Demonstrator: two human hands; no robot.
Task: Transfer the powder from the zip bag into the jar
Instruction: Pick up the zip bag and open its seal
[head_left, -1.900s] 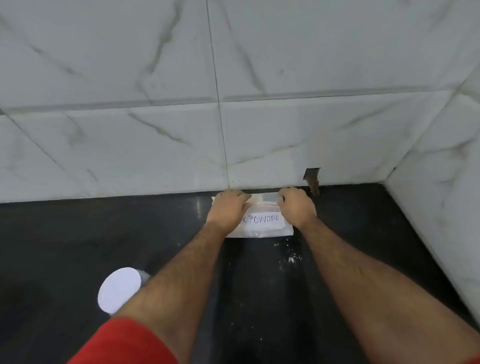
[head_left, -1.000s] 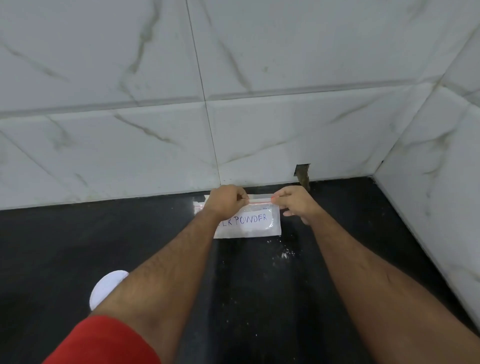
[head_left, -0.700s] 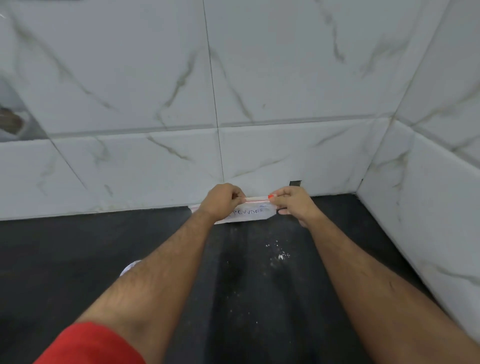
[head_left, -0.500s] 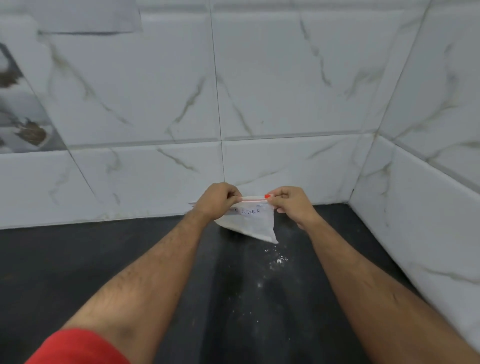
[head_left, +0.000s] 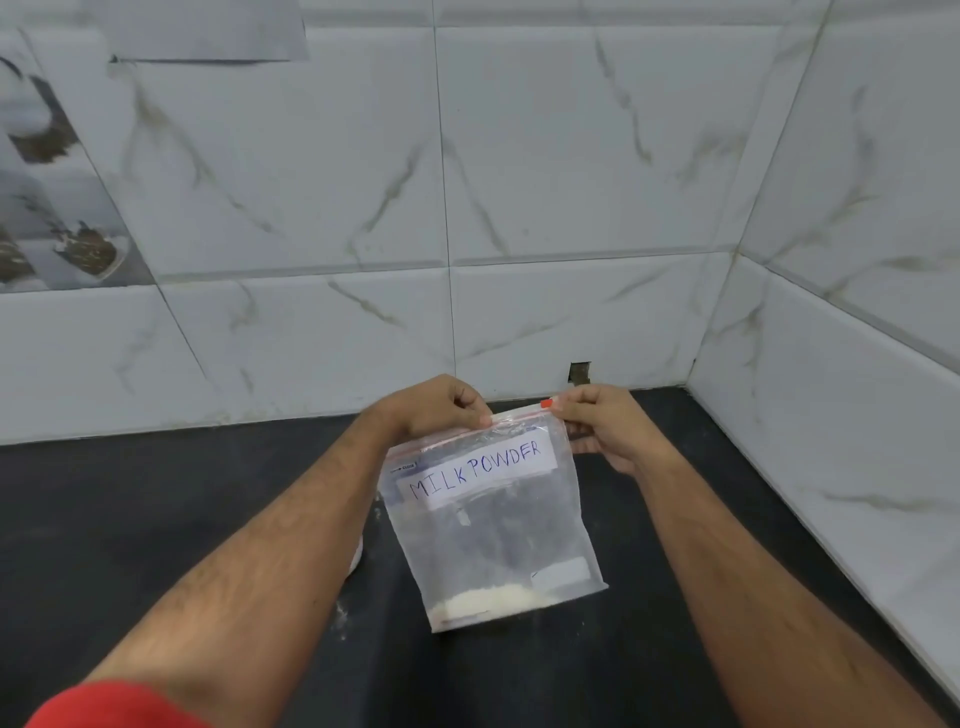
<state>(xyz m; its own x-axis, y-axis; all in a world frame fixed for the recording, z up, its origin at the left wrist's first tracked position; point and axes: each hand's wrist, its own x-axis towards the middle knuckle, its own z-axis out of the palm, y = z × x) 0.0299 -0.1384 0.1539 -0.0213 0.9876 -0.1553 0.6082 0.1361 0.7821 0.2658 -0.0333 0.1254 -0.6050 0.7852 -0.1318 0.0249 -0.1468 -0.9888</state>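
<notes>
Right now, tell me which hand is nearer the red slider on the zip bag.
Right. The right hand pinches the zip bag at the red slider; the left hand grips the seal farther along.

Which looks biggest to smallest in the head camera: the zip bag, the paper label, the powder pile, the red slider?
1. zip bag
2. paper label
3. powder pile
4. red slider

The label and the pile look fairly close in size, so that pair is less sure.

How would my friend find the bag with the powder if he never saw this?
Look at the black counter below the white tiled wall. Two hands hold a clear zip bag up by its top edge. Its white label reads MILK POWDER, and a little pale powder sits at the bottom.
</notes>
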